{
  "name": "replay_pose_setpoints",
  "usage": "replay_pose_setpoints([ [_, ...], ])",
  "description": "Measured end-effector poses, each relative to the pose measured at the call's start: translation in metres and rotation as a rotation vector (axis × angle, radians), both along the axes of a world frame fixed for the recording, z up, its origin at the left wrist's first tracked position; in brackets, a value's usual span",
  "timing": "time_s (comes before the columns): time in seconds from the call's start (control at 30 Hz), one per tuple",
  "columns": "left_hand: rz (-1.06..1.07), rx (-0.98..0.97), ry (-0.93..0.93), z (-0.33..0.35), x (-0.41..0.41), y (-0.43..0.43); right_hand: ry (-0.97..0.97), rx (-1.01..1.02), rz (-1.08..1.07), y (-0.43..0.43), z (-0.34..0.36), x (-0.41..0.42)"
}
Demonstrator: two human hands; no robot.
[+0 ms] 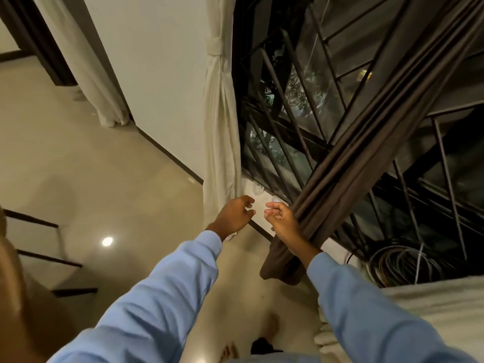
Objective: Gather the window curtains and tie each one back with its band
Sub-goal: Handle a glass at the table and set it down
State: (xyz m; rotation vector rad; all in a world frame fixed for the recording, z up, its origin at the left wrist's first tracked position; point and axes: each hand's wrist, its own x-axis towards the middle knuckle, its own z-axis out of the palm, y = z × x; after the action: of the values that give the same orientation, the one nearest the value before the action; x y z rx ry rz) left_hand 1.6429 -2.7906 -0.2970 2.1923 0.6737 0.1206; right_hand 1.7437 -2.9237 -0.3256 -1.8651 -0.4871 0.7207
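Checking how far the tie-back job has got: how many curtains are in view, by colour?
Cream curtains: 2 (window curtain, banded; far curtain)
Brown curtains: 1, no band visible
Total: 3

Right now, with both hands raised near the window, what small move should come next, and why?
Probably bring the left hand across to take a grip on the brown curtain. The cream curtain already wears its band; the brown one lies bunched against the right hand with no band visible, and both hands hold nothing.
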Motion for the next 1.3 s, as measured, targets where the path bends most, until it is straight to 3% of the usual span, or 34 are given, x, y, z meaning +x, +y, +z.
replay_pose_setpoints([
  [0.57, 0.095, -0.127, 0.193, -0.1, 0.152, 0.093, 0.086, -0.12, -0.022, 0.11, -0.099, 0.133],
  [0.77, 0.106, -0.192, 0.252, -0.175, 0.219, 0.129, 0.09, -0.167, -0.051, 0.162, -0.171, 0.184],
  [0.9, 0.134, -0.236, 0.275, -0.233, 0.238, 0.154, 0.215, -0.299, -0.042, 0.189, -0.227, 0.206],
  [1.1, 0.211, -0.432, 0.23, -0.326, 0.271, 0.178, 0.117, -0.361, 0.003, 0.211, -0.31, 0.245],
  [1.3, 0.141, -0.331, 0.248, -0.404, 0.319, 0.221, 0.146, -0.414, -0.022, 0.238, -0.382, 0.278],
])
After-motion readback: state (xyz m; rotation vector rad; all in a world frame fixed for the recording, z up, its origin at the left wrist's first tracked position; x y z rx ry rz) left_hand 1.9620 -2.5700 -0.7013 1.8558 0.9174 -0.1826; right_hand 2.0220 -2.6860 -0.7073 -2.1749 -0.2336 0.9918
